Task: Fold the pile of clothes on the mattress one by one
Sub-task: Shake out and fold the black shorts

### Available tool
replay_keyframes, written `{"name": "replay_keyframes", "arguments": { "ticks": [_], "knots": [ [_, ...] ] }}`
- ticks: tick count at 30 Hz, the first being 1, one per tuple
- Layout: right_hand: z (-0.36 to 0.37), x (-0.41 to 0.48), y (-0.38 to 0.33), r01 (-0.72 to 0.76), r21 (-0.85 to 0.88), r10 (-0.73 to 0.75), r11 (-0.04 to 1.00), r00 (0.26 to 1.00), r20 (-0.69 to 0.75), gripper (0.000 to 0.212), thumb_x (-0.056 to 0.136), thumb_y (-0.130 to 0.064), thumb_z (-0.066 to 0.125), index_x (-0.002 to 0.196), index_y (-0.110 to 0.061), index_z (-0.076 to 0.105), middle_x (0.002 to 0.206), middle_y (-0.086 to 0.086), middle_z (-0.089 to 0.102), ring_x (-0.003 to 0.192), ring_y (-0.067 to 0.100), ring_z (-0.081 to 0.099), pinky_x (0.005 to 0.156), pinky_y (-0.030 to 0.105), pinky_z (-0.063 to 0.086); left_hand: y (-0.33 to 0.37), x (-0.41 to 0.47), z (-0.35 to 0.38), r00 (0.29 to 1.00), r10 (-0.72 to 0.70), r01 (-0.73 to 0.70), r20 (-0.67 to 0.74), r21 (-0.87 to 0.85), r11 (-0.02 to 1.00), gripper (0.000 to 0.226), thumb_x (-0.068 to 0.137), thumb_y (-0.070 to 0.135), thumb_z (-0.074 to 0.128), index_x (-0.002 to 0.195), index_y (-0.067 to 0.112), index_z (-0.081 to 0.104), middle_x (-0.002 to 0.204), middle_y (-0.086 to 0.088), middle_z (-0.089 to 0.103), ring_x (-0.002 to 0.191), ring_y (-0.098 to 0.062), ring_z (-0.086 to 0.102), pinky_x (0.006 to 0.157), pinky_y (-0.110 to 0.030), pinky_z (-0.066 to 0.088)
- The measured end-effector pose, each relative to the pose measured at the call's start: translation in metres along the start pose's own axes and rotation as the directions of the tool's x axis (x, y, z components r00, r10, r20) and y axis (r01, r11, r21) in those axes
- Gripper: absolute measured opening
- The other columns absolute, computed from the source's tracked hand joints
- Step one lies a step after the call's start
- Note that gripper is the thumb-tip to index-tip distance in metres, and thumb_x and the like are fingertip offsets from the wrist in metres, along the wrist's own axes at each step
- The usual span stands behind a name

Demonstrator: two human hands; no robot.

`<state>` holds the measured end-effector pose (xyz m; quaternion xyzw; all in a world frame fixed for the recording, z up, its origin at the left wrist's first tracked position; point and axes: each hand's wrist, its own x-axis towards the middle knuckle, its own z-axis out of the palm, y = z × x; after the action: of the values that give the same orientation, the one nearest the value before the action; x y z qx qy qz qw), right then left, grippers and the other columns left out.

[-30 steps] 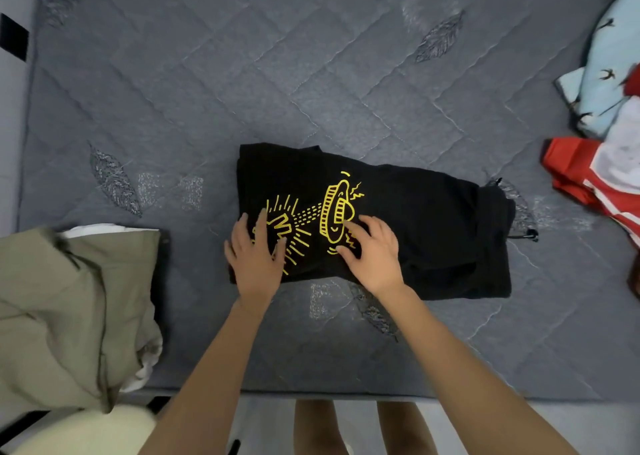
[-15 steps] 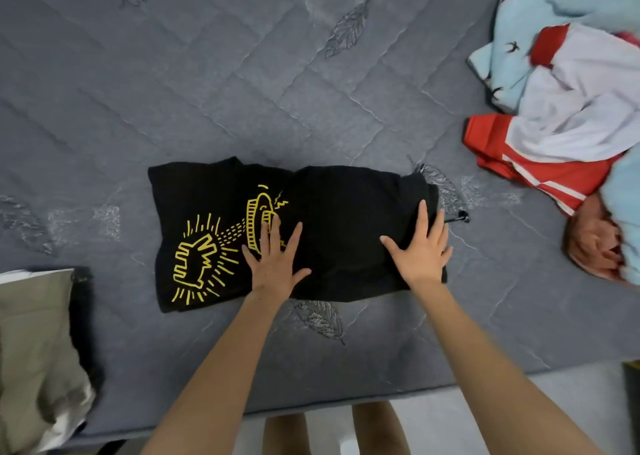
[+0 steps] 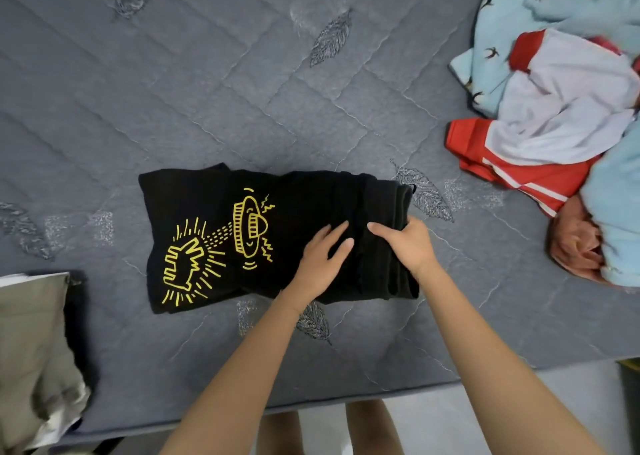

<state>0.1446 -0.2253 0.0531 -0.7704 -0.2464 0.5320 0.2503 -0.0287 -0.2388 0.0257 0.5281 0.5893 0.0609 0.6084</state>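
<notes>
A: Starting at the left, what's cut off?

B: An olive garment (image 3: 27, 343), cropped by the frame. Next, the black garment (image 3: 207, 219) lies mid-mattress (image 3: 242, 90), long axis left to right, yellow print toward its left end.

A: Hands?

B: Left hand (image 3: 320, 267) rests flat on it, fingers straight. Right hand (image 3: 410, 246) grips the bunched right end, fingertips hidden. The pile (image 3: 561, 115) runs off-frame.

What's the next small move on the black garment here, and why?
Probably lift the right end and fold it leftward over the yellow print. The right hand grips the bunched right end of the black garment, thumb on top; the left hand lies flat on its middle, placed to hold the crease. The printed half lies flat on the mattress.
</notes>
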Motion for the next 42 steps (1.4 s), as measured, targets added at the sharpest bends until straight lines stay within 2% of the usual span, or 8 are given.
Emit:
{"name": "replay_keyframes", "arguments": {
  "ticks": [5, 13, 18, 21, 26, 32, 37, 42],
  "knots": [
    [0.011, -0.022, -0.034, 0.140, -0.044, -0.144, 0.989, 0.983, -0.114, 0.007, 0.079, -0.015, 0.073, 0.080, -0.012, 0.067, 0.081, 0.004, 0.070, 0.082, 0.020, 0.067, 0.076, 0.036, 0.053, 0.044, -0.011, -0.002, 0.976, 0.031, 0.058, 0.214, -0.395, 0.917, 0.055, 0.098, 0.063, 0.024, 0.149, 0.043, 0.026, 0.157, 0.014, 0.026, 0.142, -0.002, 0.024, 0.121, -0.034, 0.018],
    [-0.003, -0.038, -0.065, 0.136, 0.092, -0.113, 0.986, 0.967, -0.227, 0.006, 0.077, -0.021, 0.073, 0.079, -0.021, 0.067, 0.084, 0.001, 0.072, 0.084, 0.019, 0.069, 0.084, 0.044, 0.055, 0.080, -0.015, -0.004, 0.972, 0.125, 0.020, 0.200, -0.600, 0.800, 0.054, 0.087, 0.074, 0.034, 0.136, 0.054, 0.043, 0.148, 0.015, 0.042, 0.134, -0.003, 0.041, 0.117, -0.037, 0.030],
    [0.060, -0.050, -0.074, 0.270, -0.174, -0.283, 0.947, 0.958, -0.052, 0.008, 0.083, -0.026, 0.069, 0.084, -0.021, 0.064, 0.082, -0.002, 0.068, 0.083, 0.018, 0.065, 0.072, 0.033, 0.049, 0.047, -0.026, -0.057, 0.999, 0.041, -0.051, -0.029, -0.640, 0.766, 0.040, 0.083, 0.068, 0.047, 0.110, 0.048, 0.068, 0.115, 0.016, 0.069, 0.107, 0.001, 0.062, 0.082, -0.014, 0.051],
    [0.112, -0.064, -0.070, 0.384, -0.209, -0.337, 0.899, 0.914, 0.228, 0.033, 0.087, -0.035, 0.065, 0.119, -0.029, 0.059, 0.090, -0.006, 0.066, 0.087, 0.014, 0.062, 0.079, 0.029, 0.048, 0.011, -0.034, -0.102, 0.998, -0.027, -0.028, -0.061, -0.746, 0.665, 0.058, 0.079, 0.064, 0.063, 0.122, 0.026, 0.065, 0.119, 0.001, 0.069, 0.113, -0.013, 0.064, 0.089, -0.026, 0.053],
    [0.160, -0.067, -0.048, 0.503, -0.373, -0.192, 0.780, 0.759, 0.622, 0.054, 0.094, -0.038, 0.054, 0.145, -0.027, 0.040, 0.120, -0.004, 0.060, 0.122, 0.020, 0.041, 0.108, 0.040, 0.033, -0.038, -0.047, -0.154, 0.932, -0.211, 0.014, -0.293, -0.553, 0.833, 0.044, 0.078, 0.036, 0.078, 0.117, 0.027, 0.061, 0.102, 0.008, 0.072, 0.097, -0.008, 0.068, 0.076, -0.019, 0.054],
    [0.156, -0.046, -0.021, 0.456, -0.657, -0.291, 0.601, 0.890, 0.351, 0.061, 0.093, -0.031, 0.058, 0.149, -0.026, 0.034, 0.155, 0.004, 0.025, 0.144, 0.025, 0.015, 0.117, 0.036, 0.015, -0.089, -0.055, -0.182, 0.842, -0.288, 0.015, -0.456, -0.514, 0.858, 0.032, 0.092, 0.026, 0.065, 0.122, 0.023, 0.056, 0.112, 0.003, 0.065, 0.102, -0.013, 0.063, 0.088, -0.031, 0.053],
    [0.156, -0.029, -0.009, 0.437, -0.699, -0.292, 0.565, 0.899, 0.327, 0.073, 0.092, -0.039, 0.060, 0.152, -0.037, 0.019, 0.162, 0.000, -0.004, 0.149, 0.024, -0.008, 0.120, 0.045, 0.003, -0.115, -0.049, -0.187, 0.764, -0.341, 0.035, -0.548, -0.492, 0.870, 0.036, 0.095, 0.031, 0.059, 0.129, 0.017, 0.056, 0.117, 0.001, 0.065, 0.109, -0.016, 0.062, 0.093, -0.033, 0.052],
    [0.163, -0.012, -0.002, 0.368, -0.755, -0.068, 0.543, 0.916, 0.396, 0.087, 0.086, -0.058, 0.059, 0.151, -0.045, 0.002, 0.159, -0.006, -0.025, 0.147, 0.022, -0.018, 0.119, 0.050, -0.001, -0.130, -0.036, -0.181, 0.800, -0.326, 0.209, -0.503, -0.276, 0.938, 0.066, 0.091, 0.028, 0.066, 0.147, 0.013, 0.033, 0.140, -0.010, 0.046, 0.130, -0.027, 0.043, 0.110, -0.046, 0.037]
  ]
}}
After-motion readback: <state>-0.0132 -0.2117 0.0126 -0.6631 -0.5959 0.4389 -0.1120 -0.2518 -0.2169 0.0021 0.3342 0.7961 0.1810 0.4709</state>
